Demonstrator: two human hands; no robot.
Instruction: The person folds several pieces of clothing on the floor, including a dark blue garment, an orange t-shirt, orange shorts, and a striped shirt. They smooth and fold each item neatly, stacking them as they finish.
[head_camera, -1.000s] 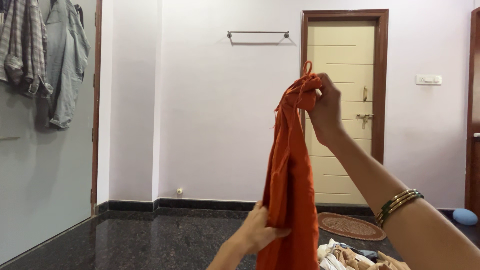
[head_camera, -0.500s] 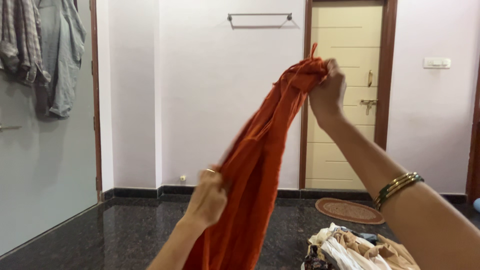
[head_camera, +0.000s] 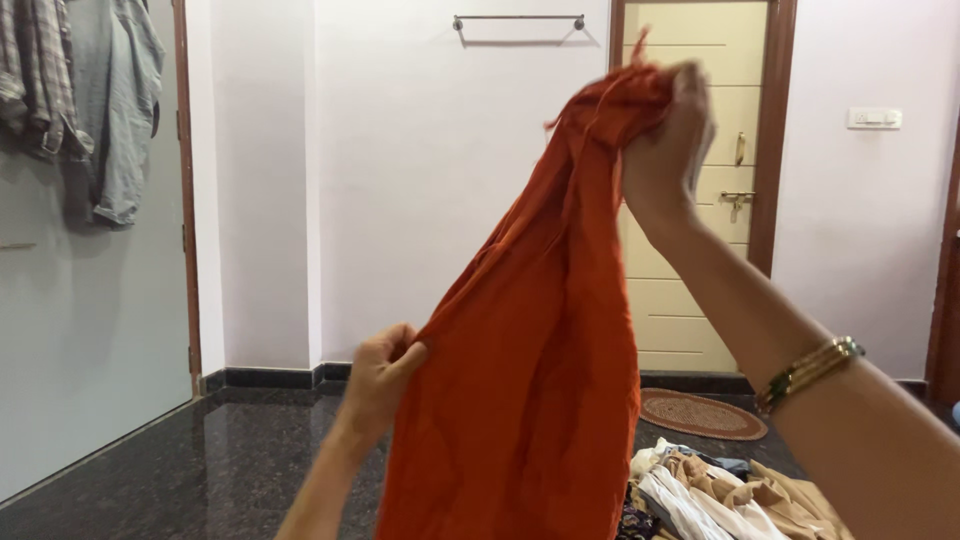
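Observation:
An orange garment (head_camera: 540, 330) hangs in front of me, held up in the air. My right hand (head_camera: 665, 150) grips its bunched top end high up, in front of the door. My left hand (head_camera: 378, 380) holds the garment's left edge lower down, pulling the cloth out to the left so it spreads in a slanted sheet. Gold bangles (head_camera: 808, 368) sit on my right forearm.
A pile of light and beige clothes (head_camera: 720, 495) lies on the dark polished floor (head_camera: 200, 470) at lower right. A round woven mat (head_camera: 700, 412) lies before the cream door (head_camera: 700, 200). Shirts (head_camera: 90, 100) hang at upper left. A metal rail (head_camera: 520, 20) is on the wall.
My left hand has moved up and to the left along the garment's edge, spreading the cloth wider. My right hand has stayed high, gripping the top end.

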